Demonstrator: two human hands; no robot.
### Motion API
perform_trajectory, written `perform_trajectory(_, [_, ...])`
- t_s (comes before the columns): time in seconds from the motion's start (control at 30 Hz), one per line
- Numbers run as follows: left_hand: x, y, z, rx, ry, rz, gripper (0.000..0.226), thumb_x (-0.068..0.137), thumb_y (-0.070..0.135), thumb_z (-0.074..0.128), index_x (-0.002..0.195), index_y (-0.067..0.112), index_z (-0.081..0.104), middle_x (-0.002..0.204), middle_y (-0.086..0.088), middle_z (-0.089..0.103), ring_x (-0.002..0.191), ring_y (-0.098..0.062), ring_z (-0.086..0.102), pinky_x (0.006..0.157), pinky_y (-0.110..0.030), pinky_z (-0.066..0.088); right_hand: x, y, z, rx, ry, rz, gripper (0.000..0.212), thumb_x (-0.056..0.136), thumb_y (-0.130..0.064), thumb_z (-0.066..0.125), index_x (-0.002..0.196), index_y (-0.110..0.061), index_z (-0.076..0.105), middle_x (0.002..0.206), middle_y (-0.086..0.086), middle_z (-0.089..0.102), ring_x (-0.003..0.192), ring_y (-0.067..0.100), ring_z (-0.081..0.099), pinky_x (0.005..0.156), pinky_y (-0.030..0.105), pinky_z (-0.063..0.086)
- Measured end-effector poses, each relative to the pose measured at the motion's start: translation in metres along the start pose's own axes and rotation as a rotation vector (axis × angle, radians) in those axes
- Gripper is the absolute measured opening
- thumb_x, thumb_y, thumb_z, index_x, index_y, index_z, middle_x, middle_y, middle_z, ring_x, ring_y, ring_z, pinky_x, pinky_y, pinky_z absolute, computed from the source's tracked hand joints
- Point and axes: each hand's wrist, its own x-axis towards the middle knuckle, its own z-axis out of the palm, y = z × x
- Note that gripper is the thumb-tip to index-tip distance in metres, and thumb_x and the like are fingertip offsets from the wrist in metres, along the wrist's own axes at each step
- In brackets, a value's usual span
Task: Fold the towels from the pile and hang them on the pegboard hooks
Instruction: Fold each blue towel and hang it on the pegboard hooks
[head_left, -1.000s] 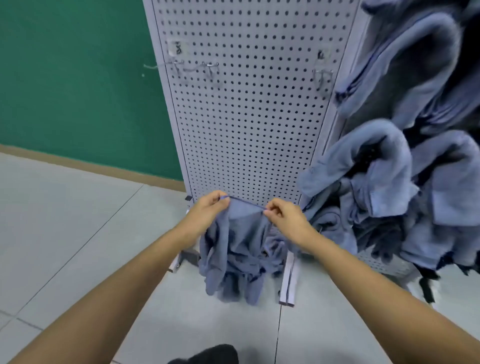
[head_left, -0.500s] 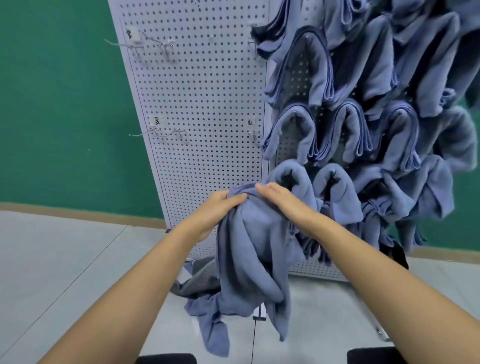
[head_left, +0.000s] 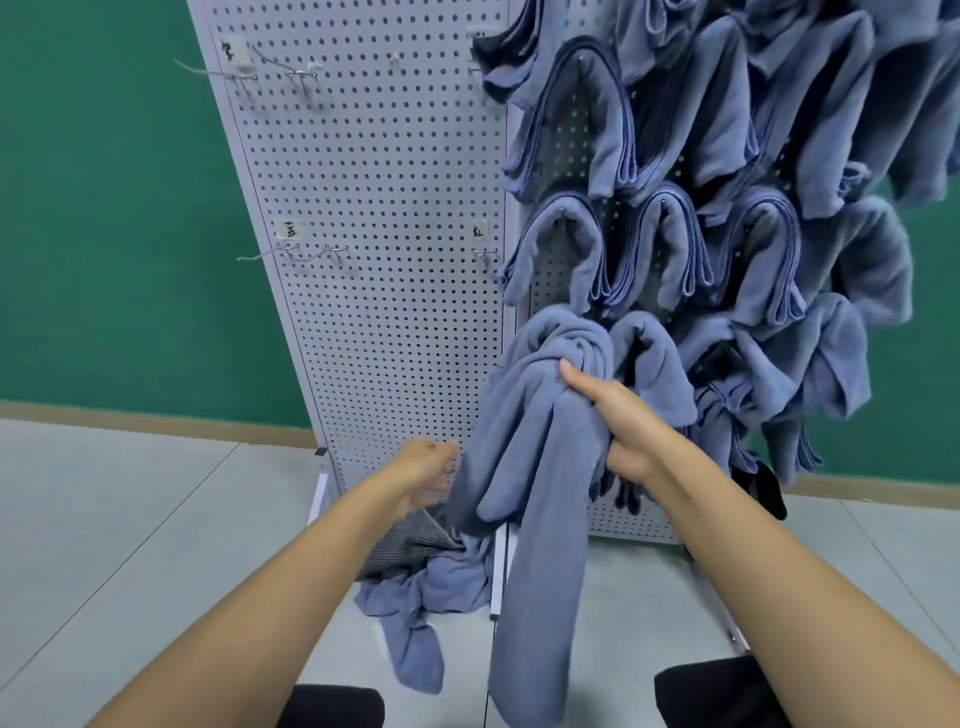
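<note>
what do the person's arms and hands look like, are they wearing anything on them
Both arms are bare as far as the frame shows: no sleeves on the left forearm or right forearm. The right hand has no glove, ring or wristband in view. The left hand is gloveless too, but it is blurred, so a ring cannot be ruled out.
</note>
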Motion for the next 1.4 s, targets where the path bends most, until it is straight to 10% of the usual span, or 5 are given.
perform_trajectory(0.4, [-0.015,-0.006,0.049,-0.443,-0.25,-0.029,0.03,0.098,0.027,0.042,0.073,0.014,0.053,0.064,-0.002,0.049,0.057,-0.013,0.043,0.054,-0.023,0.032,-0.012,-0.003,0.03,0.175,-0.214,0.115,0.041,0.089,-0.038,0.059,0.106,-0.002,0.067,0.107,0.017,0.067,0.105,0.029,0.063,0.105,0.043,0.043])
perform_trajectory(0.57, [-0.016,0.009,0.035,-0.806,-0.265,0.097,0.043,0.095,0.049,0.042,0.105,0.013,0.064,0.103,-0.011,0.065,0.096,-0.024,0.058,0.088,-0.035,0.042,-0.003,-0.006,0.009,0.206,-0.119,0.09,0.037,0.092,-0.039,0.057,0.107,-0.007,0.068,0.103,0.014,0.071,0.094,0.024,0.069,0.088,0.035,0.054])
perform_trajectory(0.9, [-0.019,0.027,0.002,-0.994,-0.413,0.01,0.077,0.08,0.074,0.046,0.12,0.011,0.065,0.12,-0.012,0.065,0.112,-0.026,0.061,0.102,-0.04,0.041,0.013,0.007,-0.031,0.131,0.228,0.115,0.024,0.091,-0.043,0.06,0.099,-0.02,0.064,0.094,0.008,0.071,0.088,0.024,0.067,0.072,0.039,0.053])
perform_trajectory(1.17, [-0.019,0.028,-0.022,-0.964,-0.183,0.047,0.016,0.09,0.024,0.058,0.095,0.011,0.066,0.085,-0.005,0.072,0.075,-0.017,0.07,0.073,-0.033,0.056,0.013,-0.001,-0.039,0.12,0.286,0.065,0.02,0.091,-0.043,0.059,0.094,-0.024,0.062,0.098,0.006,0.069,0.093,0.023,0.065,0.076,0.04,0.052])
perform_trajectory(1.4, [-0.015,0.021,-0.04,-0.878,-0.193,-0.021,0.01,0.089,0.011,0.06,0.094,0.01,0.069,0.09,-0.004,0.071,0.072,-0.014,0.07,0.062,-0.029,0.06,0.015,0.002,-0.041,0.058,0.271,0.14,0.037,0.089,-0.043,0.063,0.115,-0.018,0.064,0.11,0.011,0.068,0.098,0.025,0.065,0.069,0.036,0.053])
